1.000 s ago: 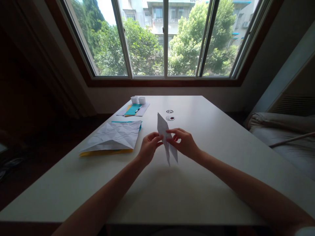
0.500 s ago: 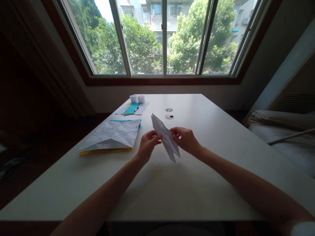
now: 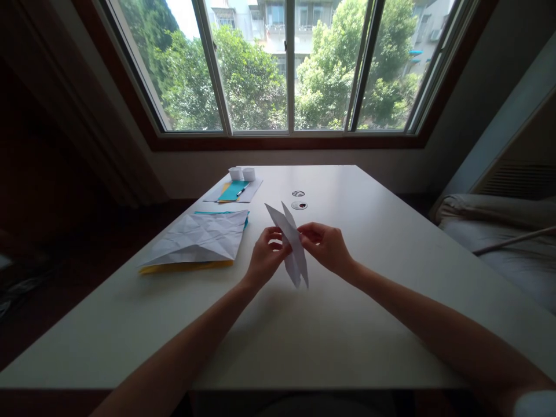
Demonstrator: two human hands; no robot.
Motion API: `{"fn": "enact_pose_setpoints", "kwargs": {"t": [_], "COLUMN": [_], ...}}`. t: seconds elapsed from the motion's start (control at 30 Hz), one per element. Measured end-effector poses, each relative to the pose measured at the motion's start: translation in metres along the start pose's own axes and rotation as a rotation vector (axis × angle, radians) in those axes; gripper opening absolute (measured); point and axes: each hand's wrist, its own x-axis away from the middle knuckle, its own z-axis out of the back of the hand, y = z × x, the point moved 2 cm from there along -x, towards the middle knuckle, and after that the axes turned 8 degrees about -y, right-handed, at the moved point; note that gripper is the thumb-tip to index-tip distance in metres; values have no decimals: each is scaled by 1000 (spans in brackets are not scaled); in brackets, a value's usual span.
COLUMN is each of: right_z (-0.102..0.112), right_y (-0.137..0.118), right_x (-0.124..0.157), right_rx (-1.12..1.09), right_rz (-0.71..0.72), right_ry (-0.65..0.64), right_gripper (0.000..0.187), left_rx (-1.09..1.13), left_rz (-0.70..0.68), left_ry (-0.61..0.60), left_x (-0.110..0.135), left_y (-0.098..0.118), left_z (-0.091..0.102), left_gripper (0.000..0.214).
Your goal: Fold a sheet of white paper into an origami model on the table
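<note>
A folded white paper with pointed flaps is held in the air over the middle of the table, between my two hands. My left hand grips it from the left, thumb in front and fingers curled behind. From the right, my right hand pinches its edge between thumb and fingers. Two flaps spread apart at the top, and two points hang at the bottom. To the left of my left hand lies a creased white sheet on top of yellow paper and blue paper.
On the white table, two small white paper boxes stand at the back left by a blue sheet with a pen. Two round stickers lie beyond my hands. A cushioned seat is at the right.
The folded paper has turned in my hands, and its top flaps have spread apart. My left hand has shifted slightly right along it.
</note>
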Motion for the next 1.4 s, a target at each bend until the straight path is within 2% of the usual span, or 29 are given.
{"fn": "enact_pose_setpoints", "kwargs": {"t": [0.17, 0.3, 0.4, 0.53, 0.6, 0.7, 0.87, 0.97, 1.1, 1.2, 1.3, 1.4], "right_z": [4, 5, 4, 1, 0, 3, 6, 4, 2, 3, 4, 3], "right_y": [1, 6, 7, 3, 2, 6, 24, 28, 24, 24, 29, 34], "right_x": [-2, -4, -2, 2, 3, 0, -8, -9, -9, -9, -11, -13], "right_rx": [8, -2, 9, 69, 86, 61, -54, -26, 87, 116, 12, -184], "right_rz": [-18, -24, 26, 155, 174, 97, -58, -94, -88, -116, -165, -177], "right_ry": [43, 46, 35, -9, -23, 10, -21, -59, -109, -108, -105, -111], "right_gripper": [16, 15, 15, 16, 20, 26, 11, 12, 23, 16, 10, 11], "left_rx": [-81, 23, 73, 78, 112, 220, 371, 325, 196, 129, 128, 231], "left_rz": [-70, -1, 46, 38, 45, 78, 70, 27, -35, -81, -85, -38], "left_ry": [-21, -53, -60, -50, -26, 18, -18, -65, -106, -115, -84, -38], "left_x": [-2, -3, -3, -3, -3, -3, -2, -1, 0, 0, -2, -4], "left_y": [1, 1, 1, -1, -1, 1, 9, 11, 9, 7, 4, 3], "left_z": [2, 4, 3, 2, 3, 4, 5, 4, 2, 2, 3, 6], "left_gripper": [34, 37, 40, 32, 30, 37, 52, 44, 35, 36, 40, 47]}}
